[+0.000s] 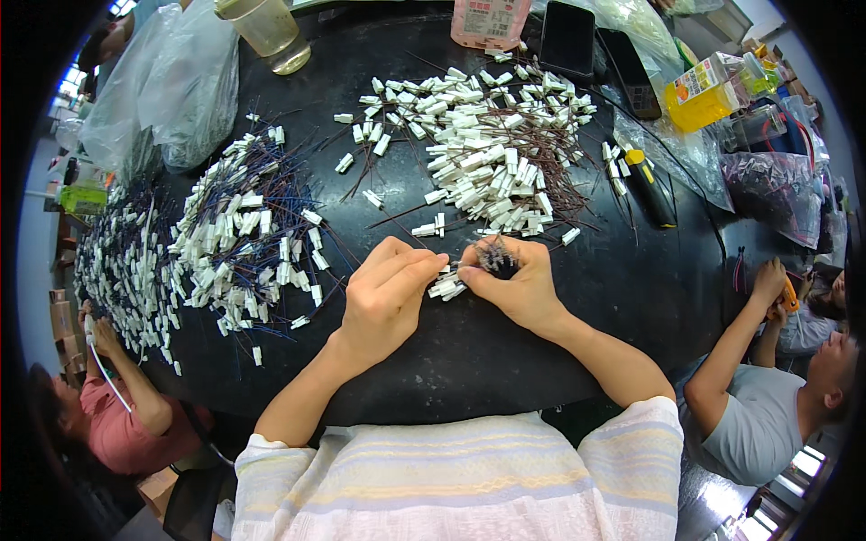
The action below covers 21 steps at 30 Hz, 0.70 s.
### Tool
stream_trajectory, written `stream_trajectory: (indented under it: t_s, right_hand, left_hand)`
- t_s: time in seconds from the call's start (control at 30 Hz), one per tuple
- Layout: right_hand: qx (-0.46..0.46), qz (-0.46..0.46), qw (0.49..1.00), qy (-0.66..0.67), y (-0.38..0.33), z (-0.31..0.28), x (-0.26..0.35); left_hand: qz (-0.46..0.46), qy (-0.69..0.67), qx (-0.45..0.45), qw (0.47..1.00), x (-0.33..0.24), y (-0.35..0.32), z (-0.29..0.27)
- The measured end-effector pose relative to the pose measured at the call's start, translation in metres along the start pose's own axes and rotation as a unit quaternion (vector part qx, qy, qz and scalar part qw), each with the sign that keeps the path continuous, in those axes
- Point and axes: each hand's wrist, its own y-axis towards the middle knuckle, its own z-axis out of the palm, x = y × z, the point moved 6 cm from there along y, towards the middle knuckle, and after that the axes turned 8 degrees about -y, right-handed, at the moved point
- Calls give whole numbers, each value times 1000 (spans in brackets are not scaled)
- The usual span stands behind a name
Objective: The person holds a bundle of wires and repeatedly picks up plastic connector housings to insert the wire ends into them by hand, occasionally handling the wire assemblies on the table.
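Observation:
In front of my chest, my right hand (519,284) is closed round a bundle of dark thin wires (498,260), whose cut ends stick up in a tuft. White plastic connectors (446,288) on the bundle poke out from under the thumb, toward my left hand. My left hand (390,287) is closed in a pinch, its fingertips right beside those connectors; whatever they grip is too small to name. Just beyond both hands lies a large heap of white connectors with brown wires (487,162). A few loose connectors (429,227) lie between the heap and my left hand.
To the left spread heaps of white connectors with blue wires (239,234). A yellow-black tool handle (651,189), two phones (568,41), a yellow drink bottle (699,95), a clear cup (271,36) and plastic bags (167,90) surround the black table (559,361). Co-workers sit at both sides.

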Motion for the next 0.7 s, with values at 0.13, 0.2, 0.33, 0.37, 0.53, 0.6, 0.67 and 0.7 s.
stream_trajectory:
  t_s: [0.13,0.2,0.33,0.37,0.53,0.6,0.67,0.7]
  right_hand:
    - [8,-12,1000,-6,1,-1,2]
    - [13,-3,1000,0,-1,-1,2]
    - [-5,-11,999,40,-4,7,10]
    - [-6,-24,1000,4,-5,6,9]
    - [-11,-4,997,72,-11,1,10]
    - [-25,43,994,94,-9,-9,1]
    - [-38,62,991,112,-7,-17,-2]
    - [-29,66,991,115,-5,-15,0]
  left_hand:
    - [-132,-92,32,986,10,3,-2]
    - [-163,-142,54,975,11,7,1]
    - [-112,-93,84,986,0,-4,20]
    - [-136,-125,78,980,-2,-8,22]
    - [-122,-83,77,986,-14,-10,1]
    - [-73,58,41,995,-22,-5,-33]
    - [-84,196,-37,976,-22,1,-86]
    - [-47,330,-68,940,-24,5,-111]
